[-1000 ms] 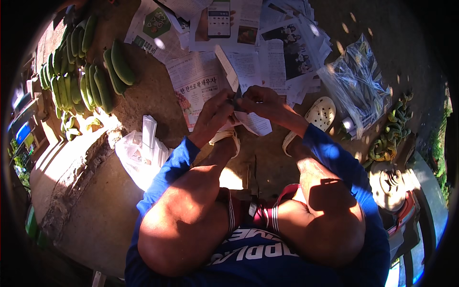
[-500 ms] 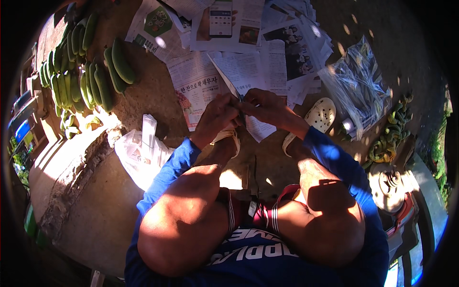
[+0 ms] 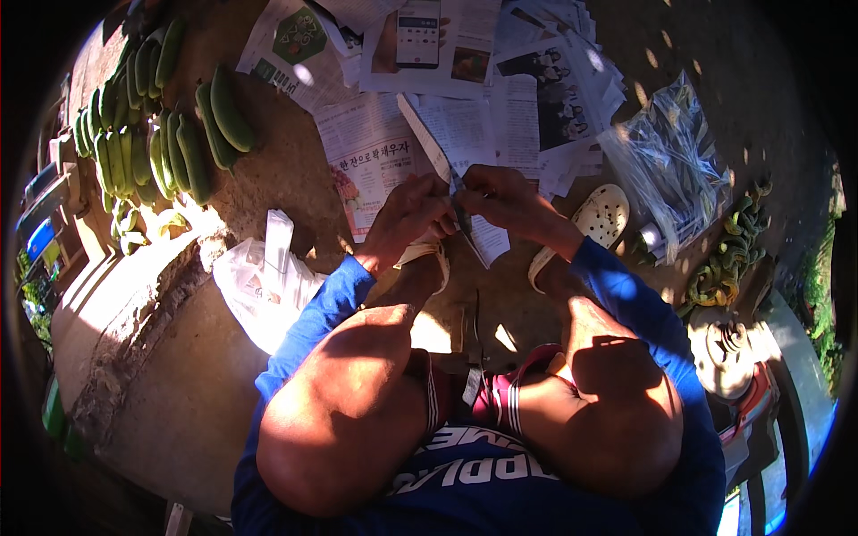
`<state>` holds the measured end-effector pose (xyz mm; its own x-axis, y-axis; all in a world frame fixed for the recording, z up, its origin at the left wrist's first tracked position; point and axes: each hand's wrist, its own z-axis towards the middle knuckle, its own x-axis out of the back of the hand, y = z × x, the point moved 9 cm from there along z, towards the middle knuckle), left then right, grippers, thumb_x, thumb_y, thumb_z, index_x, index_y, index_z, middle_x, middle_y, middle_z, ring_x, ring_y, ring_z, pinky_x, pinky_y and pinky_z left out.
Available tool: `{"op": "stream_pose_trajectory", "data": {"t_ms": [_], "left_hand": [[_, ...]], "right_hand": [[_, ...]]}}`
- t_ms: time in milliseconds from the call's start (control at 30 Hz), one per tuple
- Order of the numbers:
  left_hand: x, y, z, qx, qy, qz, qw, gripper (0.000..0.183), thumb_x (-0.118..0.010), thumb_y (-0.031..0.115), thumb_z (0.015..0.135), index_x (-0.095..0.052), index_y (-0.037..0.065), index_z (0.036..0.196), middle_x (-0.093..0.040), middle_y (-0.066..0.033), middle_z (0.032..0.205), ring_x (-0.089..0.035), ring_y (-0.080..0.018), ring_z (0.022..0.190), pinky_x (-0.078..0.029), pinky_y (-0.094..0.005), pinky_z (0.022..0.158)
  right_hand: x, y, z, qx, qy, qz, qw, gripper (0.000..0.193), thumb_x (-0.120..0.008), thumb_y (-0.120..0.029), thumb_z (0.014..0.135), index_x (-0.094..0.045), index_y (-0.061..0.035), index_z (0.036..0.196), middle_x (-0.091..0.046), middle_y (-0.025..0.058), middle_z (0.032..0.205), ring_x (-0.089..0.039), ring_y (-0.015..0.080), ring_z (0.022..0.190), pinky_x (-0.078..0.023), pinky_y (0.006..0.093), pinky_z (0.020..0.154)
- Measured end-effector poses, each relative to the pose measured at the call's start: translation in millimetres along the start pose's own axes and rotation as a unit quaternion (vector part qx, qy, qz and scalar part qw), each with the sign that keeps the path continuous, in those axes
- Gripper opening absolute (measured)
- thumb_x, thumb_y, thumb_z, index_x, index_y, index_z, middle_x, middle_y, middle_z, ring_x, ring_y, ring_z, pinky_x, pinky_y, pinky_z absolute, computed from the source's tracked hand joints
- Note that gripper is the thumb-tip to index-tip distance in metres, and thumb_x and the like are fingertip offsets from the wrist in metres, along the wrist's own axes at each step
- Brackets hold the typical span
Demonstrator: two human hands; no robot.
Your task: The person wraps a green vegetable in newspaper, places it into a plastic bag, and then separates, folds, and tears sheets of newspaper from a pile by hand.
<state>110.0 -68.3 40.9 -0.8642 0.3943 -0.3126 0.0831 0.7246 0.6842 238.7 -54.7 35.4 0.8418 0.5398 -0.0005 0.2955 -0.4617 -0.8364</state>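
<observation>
A folded newspaper sheet point(image 3: 424, 134) stands nearly edge-on between my hands, its long narrow side slanting from upper left to lower right. My left hand point(image 3: 404, 216) pinches it on the left, fingers curled together. Opposite, my right hand point(image 3: 514, 207) grips the same sheet with thumb and fingers closed. Shadow hides the exact fingertip contact on both. Beneath and beyond the hands, loose newspaper pages point(image 3: 371, 147) lie spread on the ground, overlapping one another.
Long green fruits point(image 3: 188, 156), seemingly cucumbers, lie in rows at far left. A white plastic bag point(image 3: 246, 286) sits left of my leg. At right are a clear plastic bag point(image 3: 675, 165) and a heap of curled green-yellow vegetables or fruits point(image 3: 733, 250). Cream clogs point(image 3: 601, 214) are on my feet.
The held sheet has tilted and shows more of its printed face. Both hands have shifted only slightly and keep their hold.
</observation>
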Motion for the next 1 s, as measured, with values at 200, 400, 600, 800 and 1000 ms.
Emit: {"op": "stream_pose_trajectory", "data": {"t_ms": [200,400,600,800,1000], "left_hand": [[0,-2,-1,0.018,0.008,-0.017,1.000,0.018,-0.052,0.021,0.092,-0.053,0.002,0.090,-0.065,-0.0088,0.084,-0.065,-0.0170,0.076,-0.052,-0.0276,0.069],[-2,2,0,0.032,0.008,-0.002,0.999,0.017,-0.056,0.018,0.088,-0.052,0.003,0.094,-0.063,-0.0083,0.086,-0.062,-0.0156,0.078,-0.051,-0.0288,0.071],[-8,37,-6,-0.071,0.026,0.158,0.985,0.025,-0.060,0.012,0.088,-0.045,0.005,0.106,-0.057,-0.0084,0.094,-0.057,-0.0143,0.081,-0.050,-0.0314,0.076],[-11,57,-9,-0.074,0.002,0.125,0.989,0.027,-0.059,0.012,0.091,-0.045,0.005,0.113,-0.056,-0.0086,0.100,-0.057,-0.0148,0.094,-0.048,-0.0316,0.083],[-14,54,-10,-0.053,-0.027,0.082,0.995,0.028,-0.057,0.013,0.092,-0.046,0.006,0.116,-0.056,-0.0065,0.104,-0.057,-0.0144,0.099,-0.045,-0.0314,0.090]], "right_hand": [[-2,2,-2,-0.013,-0.016,0.049,0.999,0.024,-0.061,-0.022,0.090,-0.058,0.0007,0.086,-0.054,0.0032,0.070,-0.048,0.0082,0.069,-0.042,0.0287,0.062],[3,-10,-1,0.014,0.008,0.021,1.000,0.023,-0.061,-0.021,0.091,-0.057,0.0006,0.086,-0.052,0.0021,0.069,-0.045,0.0077,0.066,-0.041,0.0288,0.059],[16,-44,-8,0.023,0.035,0.000,0.999,0.023,-0.060,-0.022,0.091,-0.056,0.0005,0.087,-0.051,0.0015,0.068,-0.044,0.0075,0.062,-0.038,0.0285,0.054],[29,-59,-10,0.005,0.062,0.000,0.998,0.030,-0.061,-0.028,0.088,-0.060,0.0021,0.092,-0.062,0.0119,0.071,-0.055,0.0155,0.061,-0.047,0.0342,0.060],[29,-53,-13,-0.019,0.052,0.011,0.998,0.030,-0.061,-0.028,0.088,-0.062,0.0006,0.094,-0.064,0.0122,0.073,-0.057,0.0154,0.062,-0.048,0.0342,0.060]]}}
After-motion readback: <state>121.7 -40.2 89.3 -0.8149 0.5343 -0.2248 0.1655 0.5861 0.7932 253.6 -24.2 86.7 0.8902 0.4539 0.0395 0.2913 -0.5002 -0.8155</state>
